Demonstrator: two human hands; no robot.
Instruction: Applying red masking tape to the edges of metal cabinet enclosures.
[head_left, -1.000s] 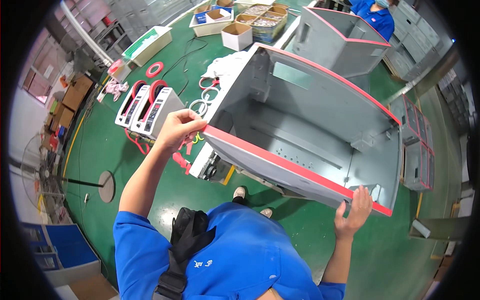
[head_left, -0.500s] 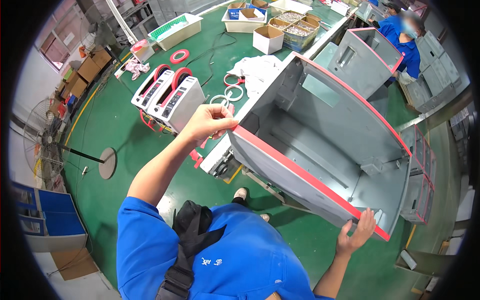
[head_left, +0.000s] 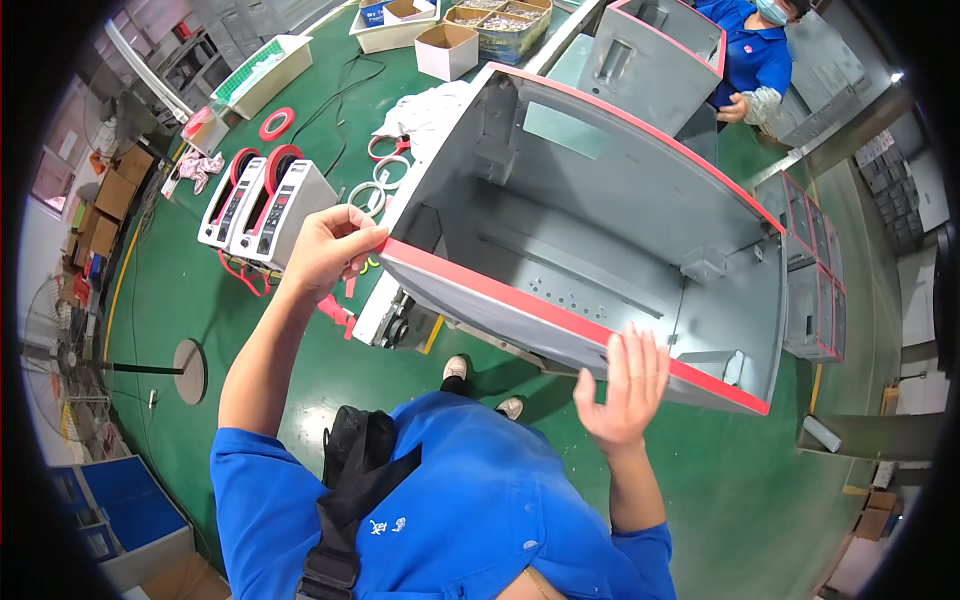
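Note:
A large grey metal housing [head_left: 610, 220] with red tape along its edges lies open toward me. My left hand [head_left: 328, 248] pinches the taped near corner of the housing at its left end. My right hand [head_left: 625, 385] is spread flat against the taped front edge [head_left: 520, 305] near the middle, fingers apart. The red strip runs from my left hand to the housing's right corner.
Two white tape dispensers [head_left: 262, 205] with red rolls sit left of the housing. Tape rings [head_left: 372, 190], a red roll [head_left: 276, 124], cardboard boxes [head_left: 446, 48] and trays lie beyond. A second grey housing [head_left: 655, 60] stands behind, with another person [head_left: 752, 60] in blue. Green floor [head_left: 180, 300] all around.
My right hand slid left along the taped front edge from the right corner toward the middle. My left hand stayed at the left corner.

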